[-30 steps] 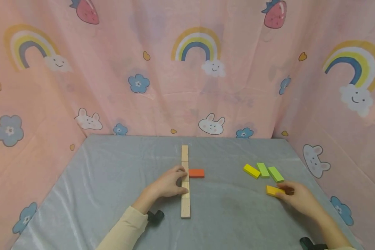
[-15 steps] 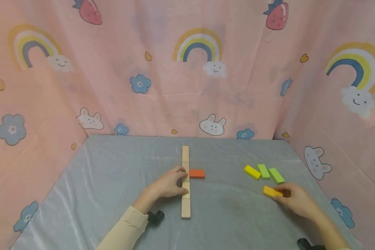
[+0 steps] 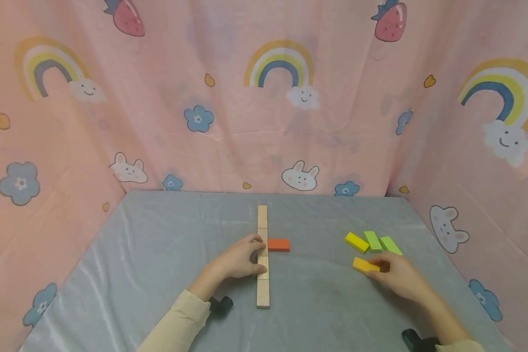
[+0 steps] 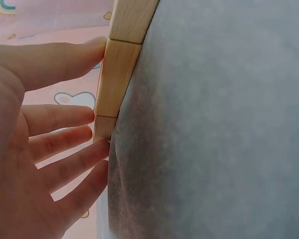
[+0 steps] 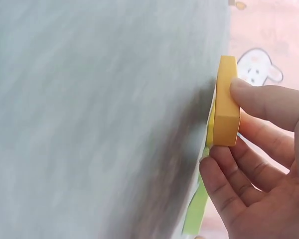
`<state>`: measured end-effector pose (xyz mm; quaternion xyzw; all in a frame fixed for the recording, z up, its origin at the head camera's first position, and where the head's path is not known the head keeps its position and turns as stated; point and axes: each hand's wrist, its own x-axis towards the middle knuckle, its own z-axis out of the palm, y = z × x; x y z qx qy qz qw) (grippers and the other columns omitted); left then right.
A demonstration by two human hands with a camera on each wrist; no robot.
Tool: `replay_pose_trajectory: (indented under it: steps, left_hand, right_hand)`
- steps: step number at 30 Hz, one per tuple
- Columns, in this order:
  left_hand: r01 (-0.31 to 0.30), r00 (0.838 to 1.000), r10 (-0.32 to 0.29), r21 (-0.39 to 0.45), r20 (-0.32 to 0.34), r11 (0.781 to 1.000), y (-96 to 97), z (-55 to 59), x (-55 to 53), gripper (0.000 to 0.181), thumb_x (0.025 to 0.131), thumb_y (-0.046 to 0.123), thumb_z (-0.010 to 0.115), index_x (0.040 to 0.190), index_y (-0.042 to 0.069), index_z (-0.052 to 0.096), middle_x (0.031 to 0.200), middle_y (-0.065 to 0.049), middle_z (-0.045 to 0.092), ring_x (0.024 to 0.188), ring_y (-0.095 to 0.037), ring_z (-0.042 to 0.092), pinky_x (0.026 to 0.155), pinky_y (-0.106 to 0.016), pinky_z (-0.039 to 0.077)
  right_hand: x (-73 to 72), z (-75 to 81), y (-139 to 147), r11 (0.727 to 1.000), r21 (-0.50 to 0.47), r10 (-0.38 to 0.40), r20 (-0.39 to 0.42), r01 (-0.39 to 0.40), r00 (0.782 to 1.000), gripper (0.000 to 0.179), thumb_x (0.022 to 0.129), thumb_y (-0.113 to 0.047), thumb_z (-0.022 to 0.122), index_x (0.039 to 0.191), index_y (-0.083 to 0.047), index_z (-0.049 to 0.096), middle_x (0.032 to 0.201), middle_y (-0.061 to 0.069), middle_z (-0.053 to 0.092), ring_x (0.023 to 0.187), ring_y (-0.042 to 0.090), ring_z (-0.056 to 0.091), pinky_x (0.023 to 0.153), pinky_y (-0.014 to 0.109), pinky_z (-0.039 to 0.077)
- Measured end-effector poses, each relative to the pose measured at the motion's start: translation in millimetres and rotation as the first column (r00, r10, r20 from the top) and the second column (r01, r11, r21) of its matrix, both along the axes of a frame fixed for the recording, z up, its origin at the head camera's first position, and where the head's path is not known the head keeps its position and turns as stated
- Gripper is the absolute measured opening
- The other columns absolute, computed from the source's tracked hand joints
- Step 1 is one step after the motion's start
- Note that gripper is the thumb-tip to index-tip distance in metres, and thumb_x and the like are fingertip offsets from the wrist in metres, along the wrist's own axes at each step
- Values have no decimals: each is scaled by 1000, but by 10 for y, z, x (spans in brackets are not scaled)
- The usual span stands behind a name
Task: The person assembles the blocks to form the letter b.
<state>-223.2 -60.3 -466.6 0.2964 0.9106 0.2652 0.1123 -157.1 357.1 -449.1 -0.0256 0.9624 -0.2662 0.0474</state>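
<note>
Several plain wooden blocks lie end to end in a straight row that runs away from me. My left hand rests its thumb and fingertips on the middle of this row; in the left wrist view its fingers are loosely extended along the blocks. An orange-red block lies crosswise against the row's right side. On the right, my right hand pinches a yellow-orange block by its near end, with the thumb on one face in the right wrist view.
Just beyond my right hand lie a yellow block and two green blocks, one next to the yellow and the other partly behind the hand. Grey cloth covers the table, and a pink patterned curtain hangs around it.
My right hand has moved left with the yellow-orange block, away from the table's right side. The left hand stays at the wooden row.
</note>
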Motion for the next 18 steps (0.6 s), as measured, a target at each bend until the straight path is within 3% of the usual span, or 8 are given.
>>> replay_pose_trajectory:
  steps: [10,18]
  left_hand:
    - [3,1000,-3,6,-11,1000,1,-8,-8,62,88,32,81,140,5,60,145,-3,49,126,-21,52,104,-42,45]
    - [-3,1000,3,7,-2,1000,5,-1,2,62,88,32,80,141,5,60,146,-3,48,128,-21,51,105,-42,45]
  right_hand:
    - [-81,53,-252,999,-22,25,4,-25,1000,38,87,-25,82,113,1,72,100,6,65,86,22,56,74,38,51]
    - [-141,85,-455,997,-57,57,-48,-60,997,39,89,-26,80,115,0,71,103,6,67,89,22,58,78,41,53]
